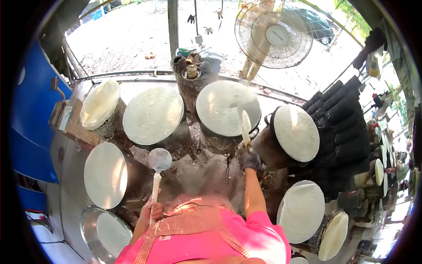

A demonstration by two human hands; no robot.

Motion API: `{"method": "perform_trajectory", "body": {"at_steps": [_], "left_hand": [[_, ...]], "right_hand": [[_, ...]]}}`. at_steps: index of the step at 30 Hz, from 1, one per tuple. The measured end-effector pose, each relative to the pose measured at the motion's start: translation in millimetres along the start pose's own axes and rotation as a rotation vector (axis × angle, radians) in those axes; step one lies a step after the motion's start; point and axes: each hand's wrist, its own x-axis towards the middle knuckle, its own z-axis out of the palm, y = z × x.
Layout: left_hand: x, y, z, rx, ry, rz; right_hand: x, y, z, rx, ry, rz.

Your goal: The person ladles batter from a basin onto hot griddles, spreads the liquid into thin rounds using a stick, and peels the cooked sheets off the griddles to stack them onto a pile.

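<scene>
My bare left hand [150,208] is closed around the pale handle of a ladle [160,159], whose round metal bowl points away from me, between the pans. A dark glove covers my right hand [250,160], which grips a whitish flat spatula [245,124]. The spatula's blade overlaps the right edge of a round pan coated with white batter [224,108]; I cannot tell whether it touches the surface. Left of that pan sits another white-coated round pan [153,115]. To the right, a white-topped pan [296,133] is closest to my gloved hand.
A metal basin [90,229] of white liquid stands at lower left, below a white round top [105,175]. Further white rounds [301,212] lie at lower right. A large fan [277,35] stands behind the pans. Dark corrugated sheets [340,123] line the right. Steam hangs in the middle.
</scene>
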Motion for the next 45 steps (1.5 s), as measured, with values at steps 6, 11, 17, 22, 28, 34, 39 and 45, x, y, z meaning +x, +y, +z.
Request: {"method": "perform_trajectory", "body": {"at_steps": [6,11,17,22,28,34,39,45], "left_hand": [[24,-7,-4,-0.157,-0.087,-0.162],[49,-1,6,0.018,0.09,-0.164],[94,-5,0,-0.001,0.121,-0.223],[102,-21,-2,-0.192,0.255,-0.247],[97,-34,25,0.168,0.322,-0.088],[112,11,-24,0.208,0.296,-0.37],[87,28,8,0.067,0.453,-0.158],[96,38,7,-0.192,0.423,-0.125]], "right_hand": [[-37,-13,41,0.389,0.084,-0.198],[48,10,-30,0.462,-0.232,0.298],[-23,57,43,0.326,0.274,-0.225],[87,36,-54,0.425,-0.11,0.411],[211,76,17,0.541,-0.186,0.403],[88,15,11,-0.126,-0.145,-0.152],[62,24,1,0.127,-0.193,-0.093],[72,113,118,1.309,-0.175,-0.036]]}}
